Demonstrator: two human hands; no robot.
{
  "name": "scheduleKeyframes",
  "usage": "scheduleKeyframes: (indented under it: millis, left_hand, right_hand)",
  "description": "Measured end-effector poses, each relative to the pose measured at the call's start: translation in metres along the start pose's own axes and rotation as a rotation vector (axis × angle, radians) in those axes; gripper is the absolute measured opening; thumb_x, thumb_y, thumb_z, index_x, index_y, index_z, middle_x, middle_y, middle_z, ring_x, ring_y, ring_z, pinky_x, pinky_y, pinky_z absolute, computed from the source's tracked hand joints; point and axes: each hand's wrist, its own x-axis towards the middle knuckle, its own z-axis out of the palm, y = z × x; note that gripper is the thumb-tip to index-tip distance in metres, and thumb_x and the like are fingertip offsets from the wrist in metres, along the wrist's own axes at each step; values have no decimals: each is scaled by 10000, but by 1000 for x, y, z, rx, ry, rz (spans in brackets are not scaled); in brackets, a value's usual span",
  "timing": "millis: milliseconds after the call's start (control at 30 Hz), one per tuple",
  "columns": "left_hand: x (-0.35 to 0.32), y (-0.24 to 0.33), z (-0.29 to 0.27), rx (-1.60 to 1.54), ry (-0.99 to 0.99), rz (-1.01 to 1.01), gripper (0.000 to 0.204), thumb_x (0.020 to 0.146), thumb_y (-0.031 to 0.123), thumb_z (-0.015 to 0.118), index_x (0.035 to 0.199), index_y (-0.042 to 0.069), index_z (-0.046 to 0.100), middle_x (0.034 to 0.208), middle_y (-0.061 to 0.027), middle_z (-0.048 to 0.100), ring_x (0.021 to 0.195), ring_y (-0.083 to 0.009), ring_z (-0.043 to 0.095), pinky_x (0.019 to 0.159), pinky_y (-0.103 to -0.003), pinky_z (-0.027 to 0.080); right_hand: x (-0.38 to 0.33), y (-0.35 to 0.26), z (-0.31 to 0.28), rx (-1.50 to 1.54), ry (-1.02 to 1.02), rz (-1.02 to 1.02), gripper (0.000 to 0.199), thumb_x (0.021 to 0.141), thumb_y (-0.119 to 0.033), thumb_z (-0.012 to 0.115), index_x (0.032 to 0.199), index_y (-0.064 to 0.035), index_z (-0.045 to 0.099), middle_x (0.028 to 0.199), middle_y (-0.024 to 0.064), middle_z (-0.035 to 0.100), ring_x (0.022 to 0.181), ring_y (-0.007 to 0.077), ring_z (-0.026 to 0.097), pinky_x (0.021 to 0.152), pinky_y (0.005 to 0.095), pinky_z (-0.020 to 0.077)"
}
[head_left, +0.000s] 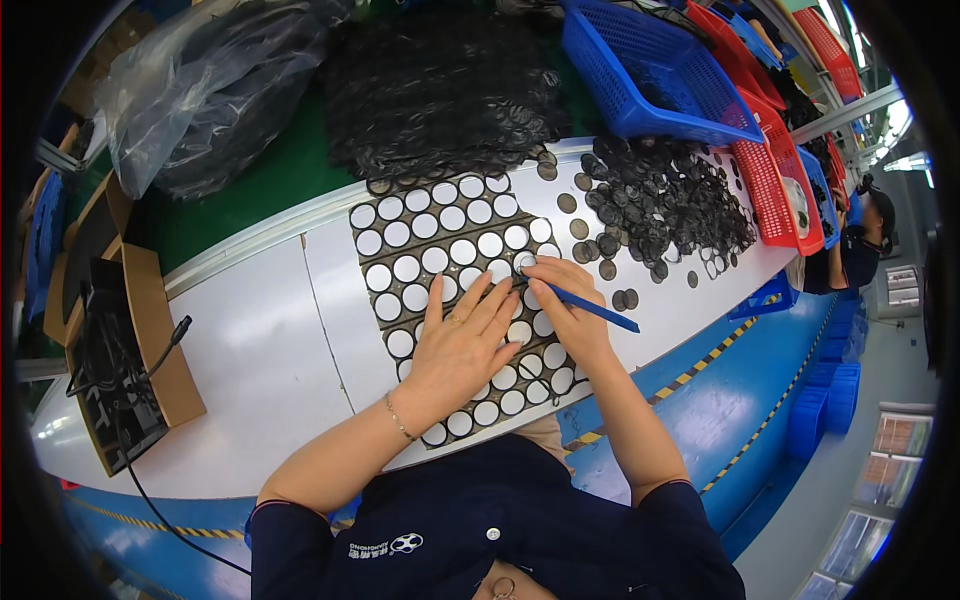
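Blue, a slim stick (605, 312) sits pinched in the right hand (572, 305), whose thumb and fingers draw close together at the sheet; whether they also grip an edge of it, I cannot tell. Dark and patterned with round white spots, the sheet (437, 240) lies beneath both hands. Flat on it rests the left hand (460, 352), fingers spread, gripping nothing. Should that palm lift, the sheet could slide or pucker under the right hand's pull; too hard a push with the stick might tear a narrow strip. Discs (670, 200) beyond the right hand could scatter if knocked.
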Motion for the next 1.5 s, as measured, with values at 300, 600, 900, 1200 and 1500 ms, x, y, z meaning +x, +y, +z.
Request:
scheduleKeyframes:
  millis: [300,600,900,1200,1500]
  left_hand:
    - [0,0,-1,5,-2,-2,582,922,365,718,1398,54,593,1481,-85,554,1435,-267,453,1192,-654,227]
    - [0,1,-1,-12,-28,-16,562,928,353,712,1392,56,601,1503,-84,540,1443,-270,443,1195,-664,213]
    - [2,6,-12,-71,-91,-58,569,946,342,692,1420,58,558,1497,-112,524,1449,-306,426,1188,-661,219]
    - [34,-32,-14,40,-57,-31,582,948,395,685,1447,120,564,1531,-78,504,1473,-305,389,1193,-673,210]
    - [33,-36,-10,37,-57,-15,570,932,398,708,1414,115,600,1524,-63,516,1484,-297,377,1187,-687,204]
  right_hand:
    - [1,-1,0,28,9,27,164,948,-151,707,1076,-73,775,1096,124,757,1159,282,663,1035,403,441]
    - [14,8,-3,-513,54,-476,295,871,-61,743,1164,-80,715,1178,85,715,1183,264,658,1073,471,426]
    - [31,15,0,45,163,9,189,982,-114,668,1124,-12,742,1122,152,742,1076,307,680,971,389,495]
    - [30,4,12,51,49,23,186,952,-142,697,1107,-70,771,1108,137,741,1126,292,648,1007,408,440]
    - [32,2,11,2,11,48,190,951,-185,699,1102,-102,777,1102,108,747,1139,270,645,1036,406,411]
